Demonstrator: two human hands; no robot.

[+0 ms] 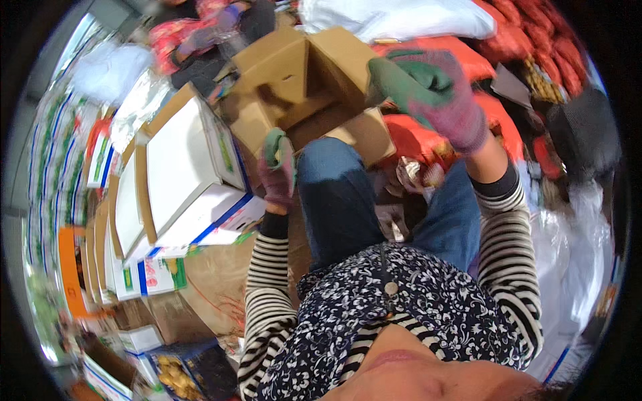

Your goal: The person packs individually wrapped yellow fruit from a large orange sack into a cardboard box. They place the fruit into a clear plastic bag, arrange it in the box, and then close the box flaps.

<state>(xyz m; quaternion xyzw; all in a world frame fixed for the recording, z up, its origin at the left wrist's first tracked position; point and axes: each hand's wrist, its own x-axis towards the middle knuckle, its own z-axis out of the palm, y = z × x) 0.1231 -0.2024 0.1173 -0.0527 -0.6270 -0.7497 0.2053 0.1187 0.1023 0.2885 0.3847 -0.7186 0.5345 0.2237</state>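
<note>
An open brown cardboard box stands before my knees, its flaps spread and its inner walls in view. My left hand, in a pink-purple glove with green coating, is at the box's near left flap, its fingers bent. Whether it grips the flap cannot be told. Gloved alike, my right hand is raised at the box's right side, by the right flap. Its fingers look curled and blurred, and what they may hold is hidden. Red mesh sacks lie below and beyond this hand.
White cartons with blue stripes stand in a row at my left. A white sack lies at the far side, near more red mesh sacks. Another person's gloved hand is at upper left. A box of potatoes sits at lower left.
</note>
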